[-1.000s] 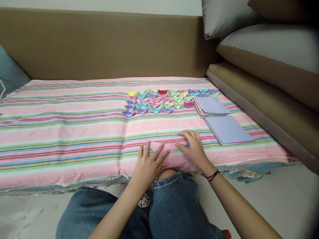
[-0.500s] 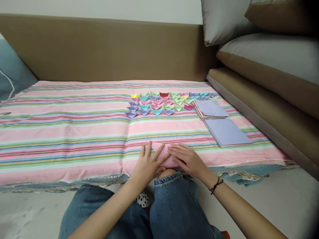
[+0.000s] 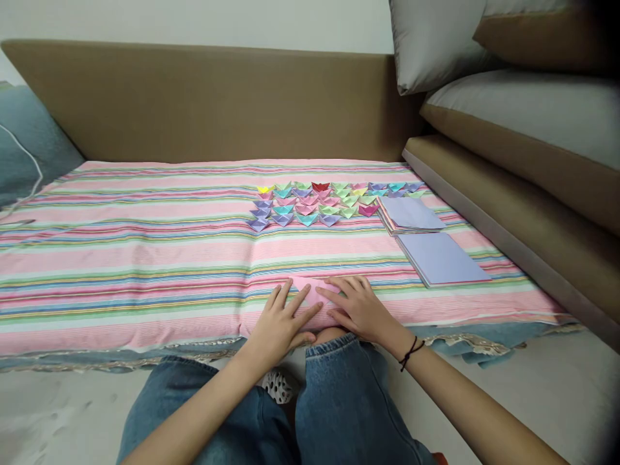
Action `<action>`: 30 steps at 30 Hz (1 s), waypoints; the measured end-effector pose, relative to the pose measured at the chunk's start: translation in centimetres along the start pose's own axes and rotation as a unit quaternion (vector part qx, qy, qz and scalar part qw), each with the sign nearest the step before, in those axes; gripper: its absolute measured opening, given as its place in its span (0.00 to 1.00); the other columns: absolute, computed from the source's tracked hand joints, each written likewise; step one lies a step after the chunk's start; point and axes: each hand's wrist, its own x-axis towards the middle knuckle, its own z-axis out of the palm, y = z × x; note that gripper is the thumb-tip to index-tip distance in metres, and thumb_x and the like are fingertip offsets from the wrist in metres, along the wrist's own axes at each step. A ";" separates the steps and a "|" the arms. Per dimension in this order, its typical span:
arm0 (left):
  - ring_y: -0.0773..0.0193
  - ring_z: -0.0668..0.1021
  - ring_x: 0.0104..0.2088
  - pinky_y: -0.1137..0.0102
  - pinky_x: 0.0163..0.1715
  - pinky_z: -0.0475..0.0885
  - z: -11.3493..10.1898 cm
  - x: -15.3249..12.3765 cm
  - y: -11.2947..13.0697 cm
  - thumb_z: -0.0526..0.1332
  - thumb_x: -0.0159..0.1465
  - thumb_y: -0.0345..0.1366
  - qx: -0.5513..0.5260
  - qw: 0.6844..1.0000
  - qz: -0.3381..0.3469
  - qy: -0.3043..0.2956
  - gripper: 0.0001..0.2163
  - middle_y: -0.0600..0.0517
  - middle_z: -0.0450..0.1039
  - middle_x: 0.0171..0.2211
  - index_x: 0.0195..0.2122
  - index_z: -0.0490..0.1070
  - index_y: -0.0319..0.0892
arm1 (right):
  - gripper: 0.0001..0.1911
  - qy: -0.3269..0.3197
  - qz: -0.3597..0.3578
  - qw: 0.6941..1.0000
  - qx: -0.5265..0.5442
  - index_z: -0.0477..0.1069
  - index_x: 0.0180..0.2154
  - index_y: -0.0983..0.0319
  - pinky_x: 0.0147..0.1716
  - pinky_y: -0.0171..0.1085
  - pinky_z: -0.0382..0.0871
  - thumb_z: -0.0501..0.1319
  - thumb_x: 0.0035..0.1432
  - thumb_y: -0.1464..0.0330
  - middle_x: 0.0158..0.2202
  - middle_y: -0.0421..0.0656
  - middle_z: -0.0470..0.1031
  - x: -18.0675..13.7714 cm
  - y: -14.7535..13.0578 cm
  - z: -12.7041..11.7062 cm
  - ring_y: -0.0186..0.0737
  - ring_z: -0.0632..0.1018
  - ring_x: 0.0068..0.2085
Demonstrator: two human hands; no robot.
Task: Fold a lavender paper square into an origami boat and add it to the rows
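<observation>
A folded piece of pink paper (image 3: 314,292) lies flat near the front edge of the striped cloth (image 3: 184,258), with its outline partly covered by my fingers. My left hand (image 3: 281,323) rests over its left side, fingers spread. Over the right side lies my right hand (image 3: 361,307), its fingers stretched out and pressing on the paper. Beyond them several small folded paper boats (image 3: 306,210) in many colours stand in rows.
Two stacks of square paper lie to the right, a nearer lilac stack (image 3: 443,258) and a farther stack (image 3: 411,213). Grey and brown cushions (image 3: 527,110) are piled at the right. A brown board (image 3: 232,106) rises at the back, and a white cable (image 3: 31,158) lies at far left.
My left hand has slid slightly left and my right fingers have spread over the paper's right side. More of the pink paper shows between them. The view has shifted slightly.
</observation>
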 end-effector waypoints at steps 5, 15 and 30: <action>0.36 0.56 0.61 0.44 0.55 0.56 -0.4 0.3 0.0 0.57 0.59 0.52 -0.008 1.000 0.006 -0.015 0.28 0.47 0.56 0.63 0.60 0.59 0.53 | 0.23 0.010 0.035 0.999 -0.020 0.60 0.59 0.55 0.50 0.51 0.58 0.50 0.64 0.60 0.58 0.49 0.64 1.0 -0.3 0.5 0.51 0.63 0.55; 0.35 0.54 0.61 0.43 0.55 0.54 -0.9 0.5 0.0 0.57 0.59 0.52 -0.042 0.999 0.005 -0.021 0.28 0.51 0.61 0.61 0.60 0.59 0.50 | 0.25 -0.013 -0.011 0.998 -0.057 0.58 0.59 0.48 0.57 0.56 0.49 0.53 0.61 0.57 0.65 0.43 0.52 -1.4 1.4 -0.6 0.53 0.54 0.62; 0.52 0.73 0.47 0.47 0.55 0.56 0.0 2.5 2.3 0.54 0.64 0.34 -0.052 0.973 -0.113 0.192 0.10 0.46 0.77 0.39 0.41 0.73 0.42 | 0.29 0.134 0.119 0.975 0.131 0.51 0.62 0.56 0.57 0.53 0.57 0.53 0.62 0.59 0.61 0.48 0.60 -2.6 2.1 -1.4 0.48 0.61 0.61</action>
